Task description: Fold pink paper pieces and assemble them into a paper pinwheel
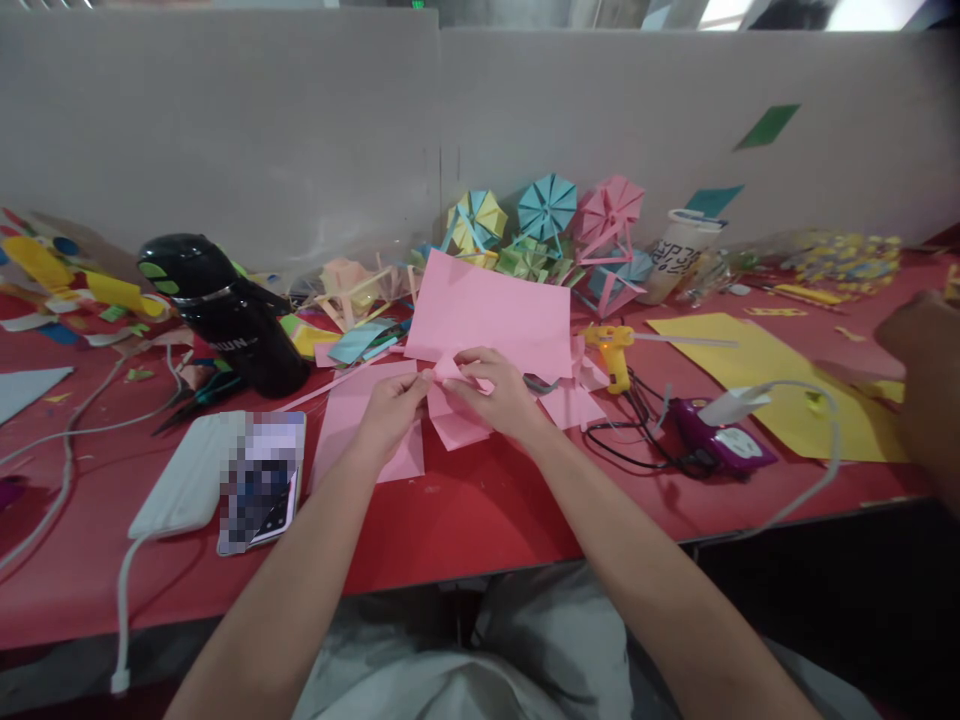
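Note:
Both my hands pinch a small piece of pink paper (459, 425) above the red table. My left hand (394, 410) grips its left edge between thumb and fingertips. On the other side, my right hand (495, 395) has its fingers curled over the paper, partly hiding it. A flat pink sheet (367, 425) lies under and beside my left hand. Just behind my hands a larger pink sheet (491, 310) leans up at a slant. Pink scraps (574, 400) lie to the right of my right hand.
A yellow glue gun (613, 352), a purple power socket (720, 440) with cords and a yellow sheet (780, 385) lie right. A black bottle (225, 315), phone (262, 480) and white power bank (191, 470) stand left. Folded paper wheels (547, 207) line the back. Another person's arm (930, 390) enters right.

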The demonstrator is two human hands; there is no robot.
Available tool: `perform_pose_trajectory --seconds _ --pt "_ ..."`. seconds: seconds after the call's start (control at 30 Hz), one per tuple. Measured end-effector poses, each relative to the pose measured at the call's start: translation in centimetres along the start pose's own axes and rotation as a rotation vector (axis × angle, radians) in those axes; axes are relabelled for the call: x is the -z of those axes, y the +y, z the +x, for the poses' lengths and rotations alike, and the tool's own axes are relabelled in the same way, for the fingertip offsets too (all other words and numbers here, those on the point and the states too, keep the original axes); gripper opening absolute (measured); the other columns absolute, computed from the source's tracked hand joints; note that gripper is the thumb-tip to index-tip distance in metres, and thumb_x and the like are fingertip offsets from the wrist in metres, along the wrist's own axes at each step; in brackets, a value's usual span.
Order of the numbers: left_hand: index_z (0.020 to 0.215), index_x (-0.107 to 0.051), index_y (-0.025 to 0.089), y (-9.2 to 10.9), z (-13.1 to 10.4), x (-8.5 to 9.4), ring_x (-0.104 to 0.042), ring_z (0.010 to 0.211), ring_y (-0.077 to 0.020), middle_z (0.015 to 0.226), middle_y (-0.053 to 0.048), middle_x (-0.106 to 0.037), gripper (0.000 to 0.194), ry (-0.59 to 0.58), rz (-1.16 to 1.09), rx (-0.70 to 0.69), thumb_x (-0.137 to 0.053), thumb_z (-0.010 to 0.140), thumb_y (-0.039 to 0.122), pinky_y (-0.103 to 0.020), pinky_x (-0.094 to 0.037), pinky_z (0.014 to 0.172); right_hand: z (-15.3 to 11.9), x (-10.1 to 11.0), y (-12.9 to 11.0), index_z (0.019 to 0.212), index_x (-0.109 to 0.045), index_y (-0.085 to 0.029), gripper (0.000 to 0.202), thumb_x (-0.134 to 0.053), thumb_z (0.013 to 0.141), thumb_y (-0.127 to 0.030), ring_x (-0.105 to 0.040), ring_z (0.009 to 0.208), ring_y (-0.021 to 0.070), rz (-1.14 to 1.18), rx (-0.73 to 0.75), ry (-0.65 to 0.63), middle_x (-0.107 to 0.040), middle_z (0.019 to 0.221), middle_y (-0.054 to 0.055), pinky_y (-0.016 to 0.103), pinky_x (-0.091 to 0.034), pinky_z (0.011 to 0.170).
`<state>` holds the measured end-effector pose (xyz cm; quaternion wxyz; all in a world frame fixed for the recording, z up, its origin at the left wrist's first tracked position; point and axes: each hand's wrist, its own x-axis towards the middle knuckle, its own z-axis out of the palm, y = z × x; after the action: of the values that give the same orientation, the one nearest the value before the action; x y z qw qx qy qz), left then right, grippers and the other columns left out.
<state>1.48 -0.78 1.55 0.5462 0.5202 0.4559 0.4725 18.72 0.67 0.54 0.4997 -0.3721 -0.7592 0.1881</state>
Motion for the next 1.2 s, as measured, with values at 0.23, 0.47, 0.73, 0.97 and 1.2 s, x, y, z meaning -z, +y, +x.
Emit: perform_pose_trajectory --seconds 0.23,0.47,0.73,0.97,1.2 --pt "0.07 -0.066 0.015 0.2 -0.1 -0.3 -0.059 0.065 -0.0145 0.066 -0.001 -0.062 0.04 -0.023 -0.147 0.042 -0.077 0.066 0.053 -0.03 -0.05 0.066 0.1 -0.1 0.6 0.064 -0.06 -0.02 0.027 -0.071 0.082 -0.037 -0.059 0.092 0.0202 -0.052 0.038 0.033 -0.066 0.098 0.007 0.038 -0.047 0.085" --pt "0.077 -0.074 0.015 0.1 -0.1 -0.3 -0.052 0.06 -0.0101 0.064 0.001 -0.059 0.035 -0.013 -0.05 0.025 -0.076 0.07 0.049 -0.026 -0.046 0.063 0.1 -0.1 -0.6 0.064 -0.054 -0.019 0.033 -0.069 0.083 -0.041 -0.059 0.09 0.0196 0.04 -0.038 0.022 -0.063 0.091 0.006 0.036 -0.046 0.083" --pt "0.076 -0.074 0.014 0.3 -0.2 -0.4 -0.061 0.064 -0.0138 0.069 -0.003 -0.067 0.046 -0.005 -0.084 0.082 -0.079 0.064 0.058 -0.03 -0.052 0.067 0.2 -0.1 -0.5 0.061 -0.051 -0.019 0.032 -0.067 0.085 -0.031 -0.056 0.087 0.0181 0.044 0.005 0.021 -0.061 0.088 0.004 0.035 -0.044 0.084" --pt "0.08 -0.075 0.013 0.5 -0.3 -0.5 -0.066 0.067 -0.0162 0.073 -0.005 -0.071 0.043 -0.009 -0.155 0.112 -0.082 0.062 0.051 -0.036 -0.055 0.077 0.2 -0.2 -0.3 0.055 -0.049 -0.019 0.04 -0.066 0.087 -0.035 -0.053 0.084 0.0179 -0.025 0.017 0.019 -0.06 0.085 0.004 0.035 -0.043 0.081" --pt "0.075 -0.074 0.013 0.4 -0.1 -0.4 -0.066 0.069 -0.0164 0.073 -0.004 -0.07 0.037 0.043 -0.209 0.049 -0.085 0.06 0.044 -0.036 -0.056 0.077 0.1 -0.1 -0.4 0.056 -0.056 -0.019 0.039 -0.066 0.086 -0.042 -0.057 0.094 0.0219 -0.085 0.024 -0.009 -0.065 0.097 0.008 0.039 -0.044 0.085"
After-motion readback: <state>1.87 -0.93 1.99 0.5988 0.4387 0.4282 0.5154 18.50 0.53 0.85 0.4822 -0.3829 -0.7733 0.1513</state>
